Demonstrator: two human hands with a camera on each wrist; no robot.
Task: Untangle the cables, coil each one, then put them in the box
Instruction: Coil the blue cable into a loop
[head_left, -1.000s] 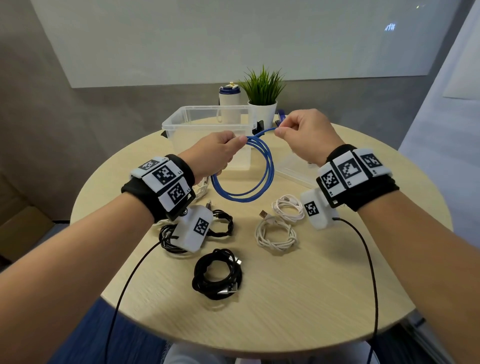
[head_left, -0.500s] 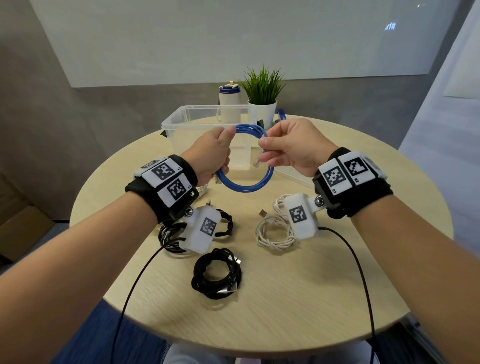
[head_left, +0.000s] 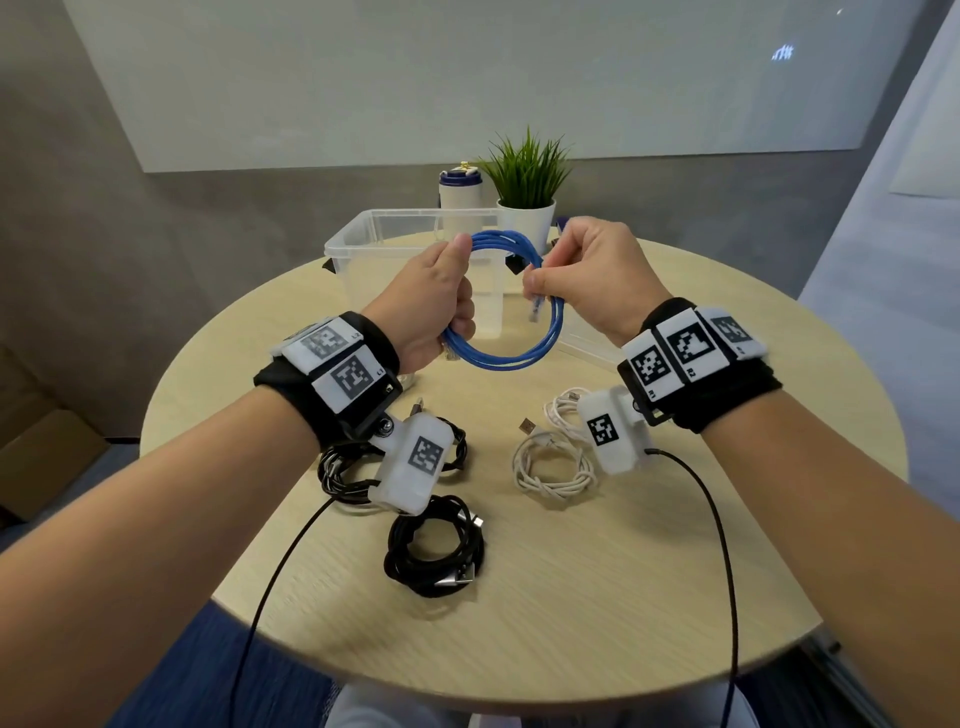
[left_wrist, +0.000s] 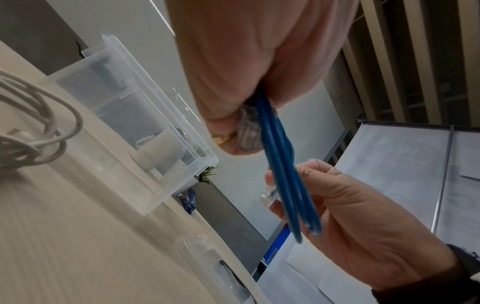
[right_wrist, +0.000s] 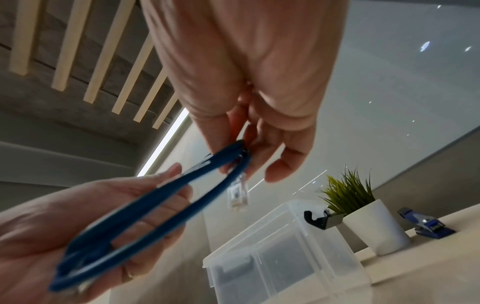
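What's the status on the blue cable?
Left hand grips blue Ethernet cable, coiled; right hand pinches it near the plug. Clear box behind, open. Nothing in the way.

Both forearms raised over table – left hand (head_left: 436, 296) fisted w/ thumb up, gripping; right hand (head_left: 587, 275) pinching w/ thumb & fingertips – wrists level.

blue cable (head_left: 511, 347) coiled, held aloft — clear box (head_left: 363, 244) behind, upright
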